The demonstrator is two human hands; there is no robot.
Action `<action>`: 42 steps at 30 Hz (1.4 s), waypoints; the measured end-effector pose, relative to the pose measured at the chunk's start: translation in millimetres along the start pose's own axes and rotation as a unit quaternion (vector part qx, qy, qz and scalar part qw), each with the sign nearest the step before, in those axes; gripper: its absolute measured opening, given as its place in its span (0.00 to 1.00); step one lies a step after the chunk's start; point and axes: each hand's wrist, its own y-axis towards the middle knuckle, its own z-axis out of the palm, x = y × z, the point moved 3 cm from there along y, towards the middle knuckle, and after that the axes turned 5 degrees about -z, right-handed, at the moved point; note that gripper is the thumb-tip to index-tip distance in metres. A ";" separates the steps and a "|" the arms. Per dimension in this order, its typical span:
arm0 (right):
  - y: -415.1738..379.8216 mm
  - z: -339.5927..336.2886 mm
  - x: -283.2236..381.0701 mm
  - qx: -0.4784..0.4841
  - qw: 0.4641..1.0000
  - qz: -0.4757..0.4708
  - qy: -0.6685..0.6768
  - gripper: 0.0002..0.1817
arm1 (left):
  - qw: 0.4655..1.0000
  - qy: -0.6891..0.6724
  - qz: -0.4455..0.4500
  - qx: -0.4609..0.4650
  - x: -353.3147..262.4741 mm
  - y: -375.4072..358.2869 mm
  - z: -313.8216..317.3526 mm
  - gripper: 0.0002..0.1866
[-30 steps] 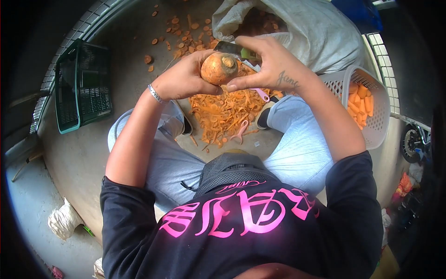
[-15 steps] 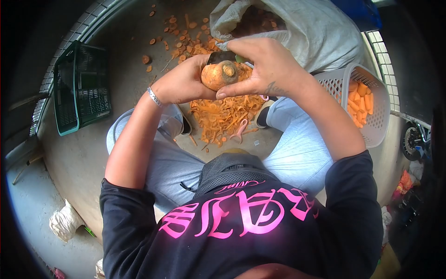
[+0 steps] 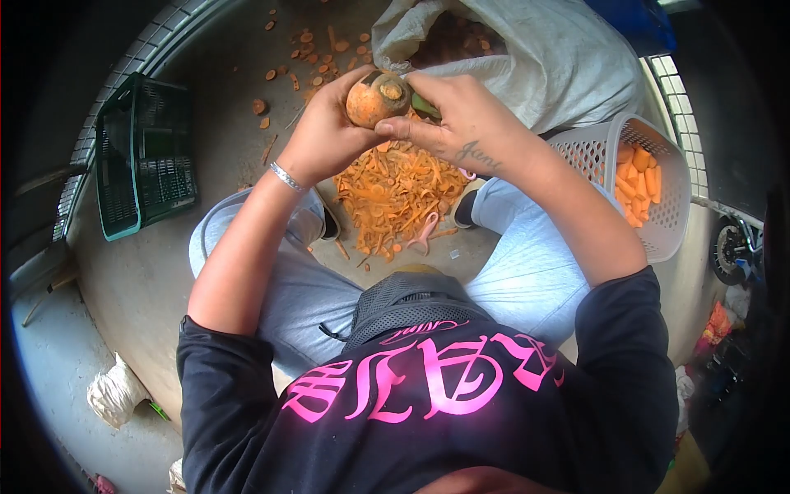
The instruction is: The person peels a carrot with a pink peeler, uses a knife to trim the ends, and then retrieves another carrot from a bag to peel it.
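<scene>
In the head view, a thick orange carrot (image 3: 377, 104) points its stem end up at me, with my left hand (image 3: 317, 132) wrapped round it. My right hand (image 3: 471, 111) is closed round the green handle of a knife (image 3: 425, 106), its thumb pressed to the carrot's near side. Most of the blade is hidden behind the carrot; a dark strip shows along its upper edge. Below both hands lies a heap of orange peelings (image 3: 403, 193) on the floor between my feet. A pink peeler (image 3: 425, 230) rests on the near edge of that heap.
A grey perforated basket (image 3: 671, 198) with peeled carrots stands at my right. Behind it lies a white woven sack (image 3: 568, 82), its mouth gaping. A dark green crate (image 3: 123, 165) is at the left. Cut carrot slices (image 3: 306, 48) are strewn on the floor beyond my hands.
Both hands have shifted slightly up and to the left with the carrot. The carrot has turned a little, and less of the dark blade shows behind it.
</scene>
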 end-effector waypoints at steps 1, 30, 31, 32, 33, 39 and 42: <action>-0.3 1.8 -1.8 -0.005 1.000 0.009 0.005 0.32 | 0.999 0.024 0.000 -0.029 1.4 0.3 1.7 0.24; 12.1 28.4 -52.1 -0.148 0.969 0.168 0.110 0.37 | 0.855 0.436 0.100 -0.264 6.9 40.4 14.5 0.16; 12.4 29.5 -53.8 -0.153 0.968 0.166 0.111 0.37 | 0.855 0.434 0.099 -0.266 7.5 41.0 14.6 0.16; 13.0 30.8 -55.9 -0.159 0.967 0.163 0.111 0.37 | 0.856 0.432 0.098 -0.267 8.4 42.2 14.4 0.16; 13.4 31.5 -56.8 -0.165 0.967 0.161 0.112 0.37 | 0.856 0.430 0.097 -0.269 8.9 42.6 14.1 0.16; 13.2 16.5 -46.8 -0.130 0.977 0.145 0.086 0.39 | 0.889 0.390 0.050 -0.234 6.1 41.4 12.8 0.17; 12.6 18.1 -61.7 -0.149 0.969 0.129 0.149 0.38 | 0.918 0.322 0.075 -0.217 11.4 42.6 6.1 0.21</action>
